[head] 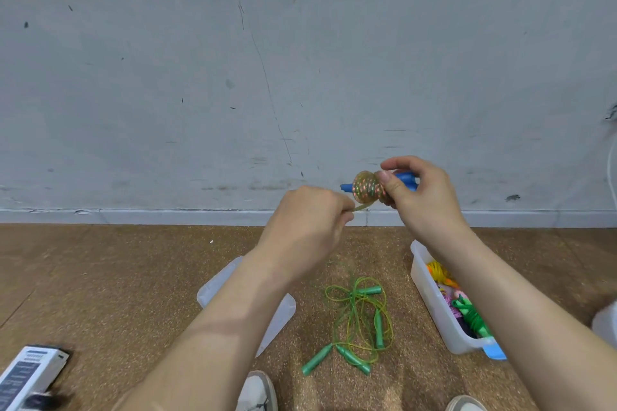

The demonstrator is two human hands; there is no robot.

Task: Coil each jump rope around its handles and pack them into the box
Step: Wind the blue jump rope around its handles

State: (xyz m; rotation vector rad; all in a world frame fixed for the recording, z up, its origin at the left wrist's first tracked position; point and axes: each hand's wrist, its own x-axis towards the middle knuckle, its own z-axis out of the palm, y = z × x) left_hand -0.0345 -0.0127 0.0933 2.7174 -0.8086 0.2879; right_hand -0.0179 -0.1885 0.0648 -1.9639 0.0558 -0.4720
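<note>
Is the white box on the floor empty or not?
Not empty. The translucent white plastic box holds coiled jump ropes in orange-yellow, pink and green.

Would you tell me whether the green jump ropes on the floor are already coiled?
No, the green jump ropes lie in a loose tangle on the floor, their handles spread apart.

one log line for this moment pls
stage: coiling rope | right hand: holds blue handles | left hand: pinches rope tail | floor: green ropes loose | box: part packed
</note>
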